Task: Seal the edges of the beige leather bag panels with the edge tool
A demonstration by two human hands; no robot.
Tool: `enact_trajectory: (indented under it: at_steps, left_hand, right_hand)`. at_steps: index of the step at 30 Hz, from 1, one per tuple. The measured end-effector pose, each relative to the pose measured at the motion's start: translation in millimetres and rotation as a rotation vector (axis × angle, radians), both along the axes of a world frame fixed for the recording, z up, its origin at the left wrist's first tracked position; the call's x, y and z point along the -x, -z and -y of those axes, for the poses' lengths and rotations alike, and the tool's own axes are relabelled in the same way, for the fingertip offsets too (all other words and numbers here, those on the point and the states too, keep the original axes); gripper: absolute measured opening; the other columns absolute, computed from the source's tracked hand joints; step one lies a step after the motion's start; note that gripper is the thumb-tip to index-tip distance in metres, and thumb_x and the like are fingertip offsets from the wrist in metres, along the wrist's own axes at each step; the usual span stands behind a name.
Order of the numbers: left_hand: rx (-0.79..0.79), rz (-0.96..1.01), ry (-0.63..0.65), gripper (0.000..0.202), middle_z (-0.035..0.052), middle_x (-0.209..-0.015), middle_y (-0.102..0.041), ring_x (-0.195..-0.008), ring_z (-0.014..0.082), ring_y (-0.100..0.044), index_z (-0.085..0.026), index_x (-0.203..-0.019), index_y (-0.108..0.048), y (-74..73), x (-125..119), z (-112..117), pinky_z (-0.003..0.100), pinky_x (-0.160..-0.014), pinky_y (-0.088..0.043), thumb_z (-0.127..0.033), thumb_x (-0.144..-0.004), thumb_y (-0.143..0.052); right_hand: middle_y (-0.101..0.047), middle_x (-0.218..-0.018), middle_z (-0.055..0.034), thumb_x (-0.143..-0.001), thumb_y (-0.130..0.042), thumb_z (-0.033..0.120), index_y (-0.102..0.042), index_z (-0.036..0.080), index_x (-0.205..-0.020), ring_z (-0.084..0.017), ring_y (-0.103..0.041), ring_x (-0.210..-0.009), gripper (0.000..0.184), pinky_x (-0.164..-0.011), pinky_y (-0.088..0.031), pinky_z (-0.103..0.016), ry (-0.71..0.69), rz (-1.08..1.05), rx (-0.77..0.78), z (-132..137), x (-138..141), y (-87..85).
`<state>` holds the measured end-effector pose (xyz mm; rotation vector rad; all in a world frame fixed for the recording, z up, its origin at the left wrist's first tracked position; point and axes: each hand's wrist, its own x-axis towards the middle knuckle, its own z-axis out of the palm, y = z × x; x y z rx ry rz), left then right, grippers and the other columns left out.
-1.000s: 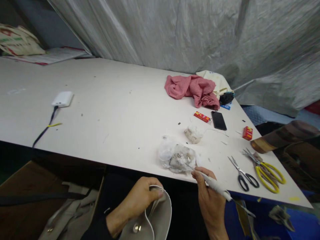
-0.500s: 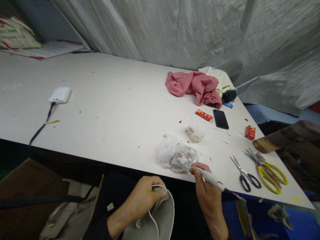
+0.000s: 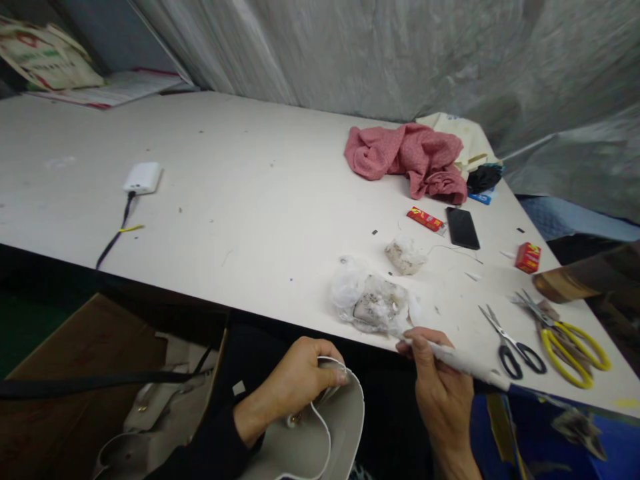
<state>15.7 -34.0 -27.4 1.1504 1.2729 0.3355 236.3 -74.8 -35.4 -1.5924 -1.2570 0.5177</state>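
My left hand (image 3: pixel 297 377) grips the edge of a grey bag flap (image 3: pixel 325 433) with white piping, held below the table's front edge over my lap. My right hand (image 3: pixel 437 393) holds a thin tool with a white wrapped handle (image 3: pixel 463 363); its tip touches a crumpled clear plastic bag of dirty white stuff (image 3: pixel 373 303) at the front edge of the white table (image 3: pixel 240 200). A smaller lump of similar stuff (image 3: pixel 404 257) lies just behind the bag.
Black-handled scissors (image 3: pixel 513 343) and yellow-handled scissors (image 3: pixel 570 333) lie right of my right hand. A black phone (image 3: pixel 463 228), two small red packets, a pink cloth (image 3: pixel 410 157) and a white power bank (image 3: pixel 143 178) with cable are on the table. A cardboard box (image 3: pixel 85 347) stands at lower left.
The view has shifted, so everything sits a little more to the right. My right hand has lowered the tool from above the bag to the table's edge. My left hand keeps its grip on the flap.
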Motion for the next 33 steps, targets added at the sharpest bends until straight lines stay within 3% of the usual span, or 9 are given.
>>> enact_trajectory:
  at_steps: [4,10,25,29,33]
  left_hand:
    - [-0.017,0.003,0.028,0.018,0.0017,-0.065,-0.069,-0.062,0.0176,-0.059,-0.014,-0.077,-0.077,-0.9,-1,1,0.027,-0.06,-0.041,-0.029,-0.068,-0.076]
    - [-0.001,0.001,0.04,0.02,0.0031,-0.068,-0.072,-0.064,0.0184,-0.06,-0.014,-0.08,-0.077,1.6,-2,5,0.027,-0.06,-0.042,-0.029,-0.067,-0.076]
    - [-0.005,0.086,0.089,0.017,0.0017,-0.07,-0.068,-0.067,0.0172,-0.058,-0.013,-0.076,-0.075,4.5,0,8,0.027,-0.063,-0.042,-0.026,-0.065,-0.073]
    - [0.051,0.148,0.085,0.015,-0.0005,-0.065,-0.065,-0.063,0.0151,-0.053,-0.013,-0.072,-0.074,7.8,0,9,0.027,-0.062,-0.04,-0.024,-0.061,-0.073]
    - [0.129,0.212,0.073,0.016,-0.0013,-0.06,-0.063,-0.058,0.0138,-0.05,-0.014,-0.068,-0.073,11.1,-1,10,0.026,-0.059,-0.038,-0.024,-0.056,-0.074]
  right_hand:
    - [-0.07,-0.073,-0.0012,-0.105,-0.056,0.044,-0.07,0.021,-0.091,-0.018,-0.068,-0.07,0.03,-0.068,-0.053,-0.026,-0.227,-0.229,0.142,17,16,4.3]
    - [-0.069,-0.071,-0.0003,-0.105,-0.055,0.045,-0.069,0.021,-0.086,-0.016,-0.065,-0.069,0.034,-0.068,-0.049,-0.025,-0.302,-0.313,0.212,21,25,14.2]
    - [-0.058,-0.066,0.0013,-0.109,-0.043,0.048,-0.062,0.021,-0.08,-0.015,-0.056,-0.064,0.045,-0.062,-0.04,-0.027,-0.554,-0.157,0.267,0,15,6.3]
    - [-0.054,-0.065,0.0021,-0.108,-0.045,0.049,-0.061,0.02,-0.077,-0.014,-0.051,-0.061,0.045,-0.059,-0.036,-0.027,-0.558,-0.162,0.244,2,20,9.2]
    - [-0.052,-0.064,0.0025,-0.107,-0.049,0.052,-0.057,0.021,-0.073,-0.014,-0.049,-0.06,0.047,-0.059,-0.037,-0.026,-0.43,-0.311,0.182,16,33,26.1]
